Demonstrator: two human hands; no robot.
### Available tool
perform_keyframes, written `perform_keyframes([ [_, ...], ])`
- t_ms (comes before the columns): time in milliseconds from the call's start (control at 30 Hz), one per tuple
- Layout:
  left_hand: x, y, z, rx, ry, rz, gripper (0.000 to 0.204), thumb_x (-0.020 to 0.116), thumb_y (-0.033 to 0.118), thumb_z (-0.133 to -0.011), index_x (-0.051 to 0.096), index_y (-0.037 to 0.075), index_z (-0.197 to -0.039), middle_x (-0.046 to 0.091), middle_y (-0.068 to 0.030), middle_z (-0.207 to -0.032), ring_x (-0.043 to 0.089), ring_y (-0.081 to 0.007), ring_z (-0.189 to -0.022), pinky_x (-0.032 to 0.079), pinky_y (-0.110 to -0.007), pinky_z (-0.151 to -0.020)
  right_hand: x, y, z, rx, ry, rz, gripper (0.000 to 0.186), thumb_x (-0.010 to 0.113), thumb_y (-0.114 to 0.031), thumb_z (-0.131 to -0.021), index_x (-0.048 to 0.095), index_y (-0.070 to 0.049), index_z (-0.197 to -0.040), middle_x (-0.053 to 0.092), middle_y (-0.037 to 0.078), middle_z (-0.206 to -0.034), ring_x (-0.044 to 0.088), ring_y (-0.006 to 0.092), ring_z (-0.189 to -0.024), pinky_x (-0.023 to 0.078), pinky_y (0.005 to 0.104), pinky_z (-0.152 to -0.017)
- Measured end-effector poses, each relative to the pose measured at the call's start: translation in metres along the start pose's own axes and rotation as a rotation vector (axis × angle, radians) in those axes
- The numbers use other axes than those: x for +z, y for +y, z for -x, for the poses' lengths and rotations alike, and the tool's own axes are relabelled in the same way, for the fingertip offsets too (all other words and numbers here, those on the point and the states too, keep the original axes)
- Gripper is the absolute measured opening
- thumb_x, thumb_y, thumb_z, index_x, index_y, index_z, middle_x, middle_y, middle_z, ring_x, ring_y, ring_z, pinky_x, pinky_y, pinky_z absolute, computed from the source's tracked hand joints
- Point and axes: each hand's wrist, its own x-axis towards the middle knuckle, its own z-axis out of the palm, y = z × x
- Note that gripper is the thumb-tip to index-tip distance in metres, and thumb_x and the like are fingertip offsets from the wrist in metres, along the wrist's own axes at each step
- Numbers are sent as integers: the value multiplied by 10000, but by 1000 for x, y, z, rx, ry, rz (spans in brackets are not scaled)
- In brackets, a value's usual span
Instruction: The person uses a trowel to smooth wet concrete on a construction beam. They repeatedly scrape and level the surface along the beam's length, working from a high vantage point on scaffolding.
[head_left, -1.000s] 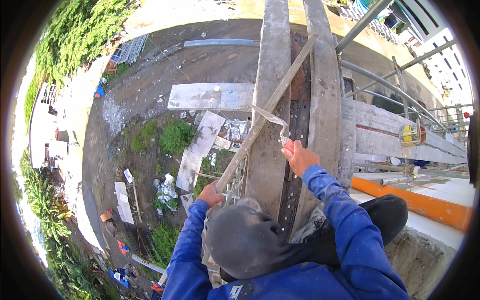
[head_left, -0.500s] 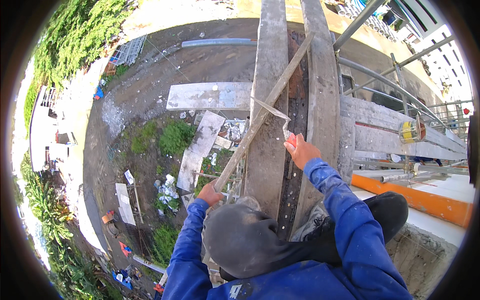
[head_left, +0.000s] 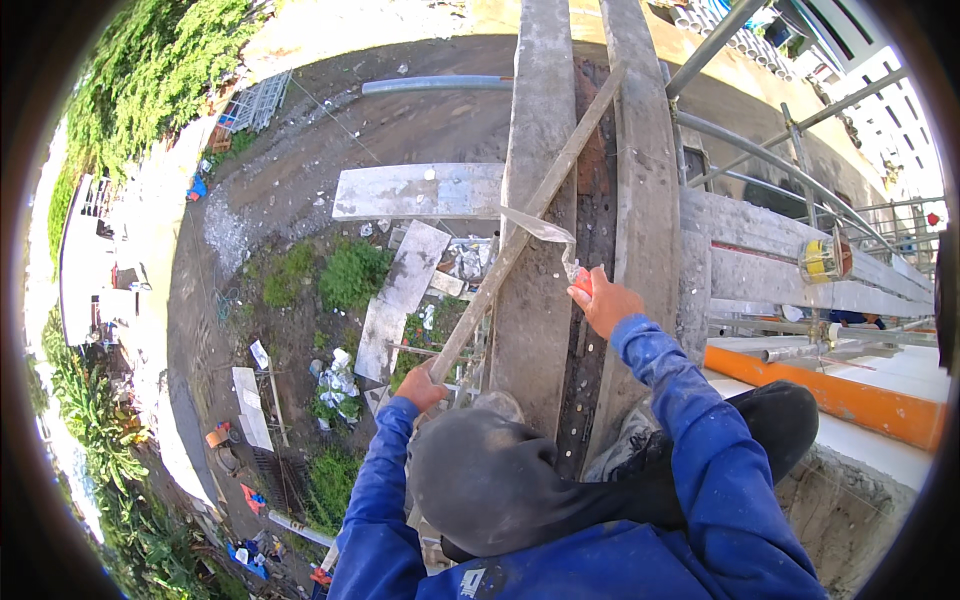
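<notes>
My left hand [head_left: 422, 388] is closed round the lower end of a long wooden batten [head_left: 545, 195], which slants up and to the right across two grey planks. In my right hand [head_left: 610, 303] is the red handle of a trowel [head_left: 540, 228]. The trowel's thin, dirty blade points up and left, over the batten's left edge; whether it touches the wood I cannot tell. Below the hands lie the left plank [head_left: 535, 350] and the right plank [head_left: 645, 180], with a dark, dirty gap between them. My fingers hide most of the trowel's handle.
Scaffold tubes [head_left: 770, 150] rise on the right, beside more grey boards and an orange beam [head_left: 830, 400]. My bent knee [head_left: 480, 480] is close by my left hand. Far below on the left, the ground holds loose boards [head_left: 400, 290], shrubs and rubble.
The trowel blade has turned slightly, showing more of its flat side, and my right hand has shifted very slightly. My left hand keeps its hold on the batten.
</notes>
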Motion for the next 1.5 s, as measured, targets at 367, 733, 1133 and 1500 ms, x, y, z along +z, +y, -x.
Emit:
perform_keyframes([
  [367,-5,9,-3,36,-11,-62,749,704,217,-667,539,11,-1368,692,-261,-1079,681,-368,-1007,518,-409,-904,-8,6,-19,27,57,-10,506,469,-563,-990,481,-68,-1093,710,211,-823,693,413,-785,527,523,-688],
  [733,-10,-1,6,9,-5,-36,728,738,220,-635,577,-24,-1301,700,-256,-1048,687,-335,-979,520,-402,-884,-1,1,-10,-193,127,-44,514,466,-571,-988,478,-69,-1096,712,211,-820,693,410,-774,522,533,-669],
  [1133,-7,6,2,58,13,-88,757,717,236,-655,545,-13,-1349,700,-270,-1034,692,-357,-957,524,-409,-881,-12,18,-32,83,35,95,499,493,-565,-977,484,-82,-1103,717,226,-869,697,417,-799,526,539,-698],
  [1500,-2,7,9,63,-32,-43,734,726,276,-650,580,-13,-1308,700,-273,-1015,689,-379,-946,516,-411,-876,15,20,11,-171,-154,248,478,520,-544,-969,489,-95,-1129,702,200,-825,708,390,-747,557,495,-611],
])
